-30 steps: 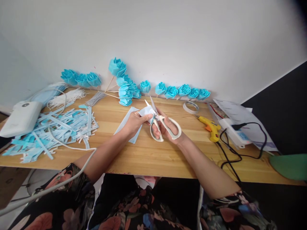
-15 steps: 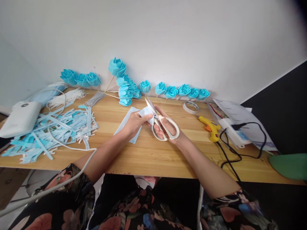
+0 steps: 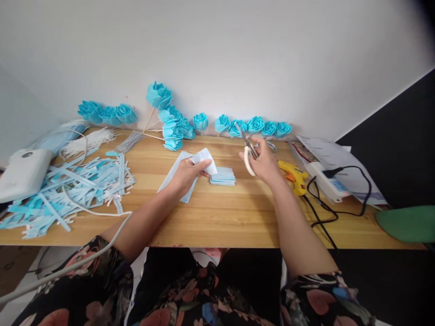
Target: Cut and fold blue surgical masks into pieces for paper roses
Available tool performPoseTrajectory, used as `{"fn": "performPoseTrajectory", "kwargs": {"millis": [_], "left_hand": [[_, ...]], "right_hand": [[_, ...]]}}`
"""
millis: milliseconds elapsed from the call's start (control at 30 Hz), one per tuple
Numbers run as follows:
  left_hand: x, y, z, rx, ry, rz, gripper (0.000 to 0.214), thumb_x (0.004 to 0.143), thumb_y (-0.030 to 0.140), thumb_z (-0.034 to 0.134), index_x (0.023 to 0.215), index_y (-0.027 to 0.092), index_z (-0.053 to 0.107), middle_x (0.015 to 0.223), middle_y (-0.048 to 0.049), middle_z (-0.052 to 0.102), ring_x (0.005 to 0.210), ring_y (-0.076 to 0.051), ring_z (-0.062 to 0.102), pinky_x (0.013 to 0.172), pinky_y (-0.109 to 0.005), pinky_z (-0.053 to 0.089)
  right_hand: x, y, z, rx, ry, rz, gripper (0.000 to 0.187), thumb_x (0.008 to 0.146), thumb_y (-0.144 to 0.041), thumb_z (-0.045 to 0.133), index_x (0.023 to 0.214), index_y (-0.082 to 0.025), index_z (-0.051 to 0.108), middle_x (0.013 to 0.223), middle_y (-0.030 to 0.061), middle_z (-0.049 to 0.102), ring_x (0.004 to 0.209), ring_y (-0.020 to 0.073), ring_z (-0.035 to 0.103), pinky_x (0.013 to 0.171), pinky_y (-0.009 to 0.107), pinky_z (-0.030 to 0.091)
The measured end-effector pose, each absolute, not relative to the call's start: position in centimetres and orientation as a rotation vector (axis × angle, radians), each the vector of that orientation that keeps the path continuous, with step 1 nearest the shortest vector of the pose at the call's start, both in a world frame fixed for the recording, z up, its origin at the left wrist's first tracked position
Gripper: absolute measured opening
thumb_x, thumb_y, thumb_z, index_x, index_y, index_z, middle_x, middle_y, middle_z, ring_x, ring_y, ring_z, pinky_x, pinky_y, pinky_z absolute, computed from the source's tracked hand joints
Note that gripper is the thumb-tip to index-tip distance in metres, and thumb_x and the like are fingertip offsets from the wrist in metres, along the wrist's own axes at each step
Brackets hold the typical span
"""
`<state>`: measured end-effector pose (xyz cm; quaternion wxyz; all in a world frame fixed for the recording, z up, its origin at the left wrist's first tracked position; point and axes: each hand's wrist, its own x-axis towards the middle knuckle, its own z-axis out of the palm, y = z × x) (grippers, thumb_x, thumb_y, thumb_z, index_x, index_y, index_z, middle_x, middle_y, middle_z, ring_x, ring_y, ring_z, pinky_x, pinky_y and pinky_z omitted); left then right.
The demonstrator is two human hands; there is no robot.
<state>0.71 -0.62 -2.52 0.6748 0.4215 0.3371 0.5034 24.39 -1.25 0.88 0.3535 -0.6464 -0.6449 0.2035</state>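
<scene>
Between thumb and fingers, my left hand [image 3: 190,172] pinches a small pale blue-white fabric piece [image 3: 205,160]. Under that hand lies a longer light blue sheet [image 3: 173,170], partly covered by my fingers and wrist. Just right of the held piece, a small stack of light blue fabric pieces [image 3: 222,176] rests on the table. Off to the right, my right hand [image 3: 265,160] grips white-handled scissors [image 3: 249,156], raised with the blades pointing up and away toward the blue flowers.
Blue handmade flowers [image 3: 173,129] line the wall. At left lie a heap of cut blue strips [image 3: 91,185], a white box-shaped device [image 3: 25,174] and a white cable [image 3: 98,210]. A yellow glue gun [image 3: 295,176] and a power strip [image 3: 328,183] with black cords sit at right.
My right hand has moved the scissors away to the right, off the fabric piece in my left hand. The small stack, earlier hidden behind the hands and scissors, now shows.
</scene>
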Motion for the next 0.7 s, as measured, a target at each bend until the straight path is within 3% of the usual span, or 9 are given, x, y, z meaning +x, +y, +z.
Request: {"fn": "performPoseTrajectory", "kwargs": {"millis": [133, 367, 500, 567, 700], "left_hand": [[0.8, -0.7, -2.2, 0.877, 0.729, 1.125, 0.031, 0.064, 0.033, 0.085, 0.078, 0.009, 0.071, 0.075, -0.0061, 0.072, 0.068, -0.015, 0.067, 0.065, -0.027, 0.056], [1.0, -1.1, -2.0, 0.870, 0.677, 1.096, 0.026, 0.065, 0.019, 0.080, 0.087, 0.011, 0.068, 0.088, -0.0066, 0.074, 0.081, -0.017, 0.070, 0.078, -0.032, 0.059], [0.9, -1.2, -2.0, 0.953, 0.658, 1.077, 0.034, 0.065, 0.021, 0.082, 0.094, 0.011, 0.067, 0.087, -0.0059, 0.073, 0.079, -0.017, 0.070, 0.072, -0.030, 0.059], [0.8, -1.2, -2.1, 1.009, 0.659, 1.050, 0.035, 0.067, 0.026, 0.082, 0.093, 0.010, 0.066, 0.083, -0.0062, 0.073, 0.073, -0.017, 0.069, 0.066, -0.028, 0.058], [0.9, -1.2, -2.3, 1.090, 0.681, 0.986, 0.038, 0.068, 0.034, 0.083, 0.092, 0.009, 0.067, 0.079, -0.0076, 0.073, 0.069, -0.017, 0.068, 0.063, -0.029, 0.057]], "right_hand": [[25.9, -0.6, -0.3, -2.109, -1.975, 0.100, 0.043, 0.081, -0.028, 0.062, 0.122, -0.015, 0.062, 0.103, 0.0143, 0.073, 0.096, 0.0308, 0.066, 0.082, 0.039, 0.047], [25.8, -1.3, 0.3, -2.243, -2.157, -0.082, 0.040, 0.088, -0.039, 0.056, 0.120, -0.021, 0.071, 0.109, 0.0194, 0.072, 0.104, 0.0365, 0.064, 0.085, 0.044, 0.046], [25.6, -1.3, 0.7, -2.075, -1.964, -0.168, 0.044, 0.092, -0.041, 0.052, 0.124, -0.016, 0.068, 0.119, 0.0196, 0.069, 0.111, 0.0356, 0.061, 0.093, 0.047, 0.043], [24.9, -1.3, 0.7, -1.835, -1.856, -0.040, 0.048, 0.095, -0.047, 0.047, 0.125, -0.016, 0.067, 0.118, 0.0159, 0.070, 0.108, 0.0313, 0.062, 0.095, 0.044, 0.043], [22.5, -1.7, 0.5, -1.343, -1.762, 0.625, 0.059, 0.095, -0.062, 0.038, 0.106, -0.017, 0.074, 0.103, 0.0085, 0.075, 0.097, 0.0244, 0.067, 0.084, 0.034, 0.048]]}}
